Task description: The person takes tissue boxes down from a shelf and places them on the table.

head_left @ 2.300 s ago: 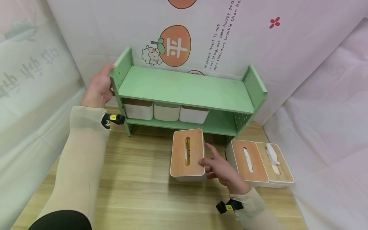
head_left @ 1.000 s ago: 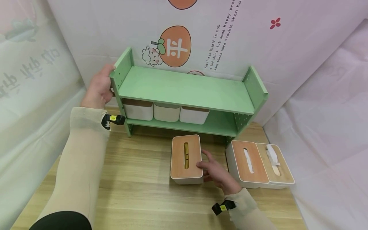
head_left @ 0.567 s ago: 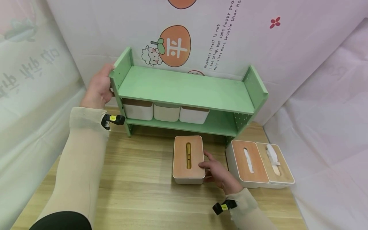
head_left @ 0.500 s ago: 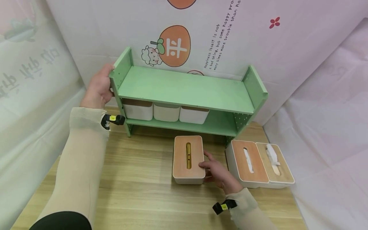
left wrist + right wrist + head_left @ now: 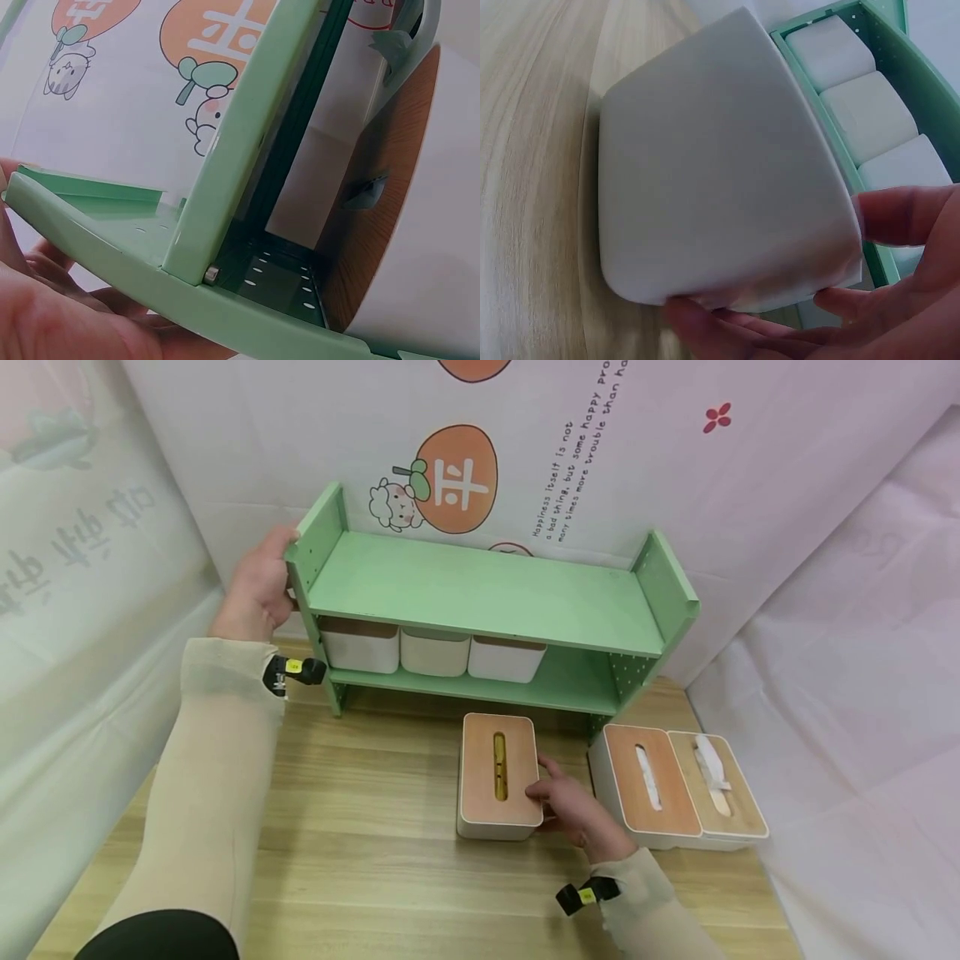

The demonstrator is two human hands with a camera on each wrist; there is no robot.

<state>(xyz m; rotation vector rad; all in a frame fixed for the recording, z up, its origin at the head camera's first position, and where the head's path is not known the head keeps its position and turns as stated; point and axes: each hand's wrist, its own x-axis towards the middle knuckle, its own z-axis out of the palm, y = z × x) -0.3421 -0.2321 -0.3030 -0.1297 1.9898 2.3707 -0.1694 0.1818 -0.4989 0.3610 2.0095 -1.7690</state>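
Fingers of the left hand [image 5: 258,581] curl around the left side panel [image 5: 320,543] of a green metal shelf unit [image 5: 480,589]; the right hand [image 5: 583,817], fingers half spread, grips a white rectangular box [image 5: 480,777] with slotted wood-grain lid [image 5: 521,760], positioned on the wooden tabletop [image 5: 360,852] before the unit.

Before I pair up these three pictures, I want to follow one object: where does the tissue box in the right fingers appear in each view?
Head: the tissue box is below centre, slightly right, gripped by the right fingers.
Left wrist: not in it; the shelved box at right is another one.
Right wrist: large, across the middle, with the fingers along its lower right.
Shared landmark: the green shelf, visible in all three.
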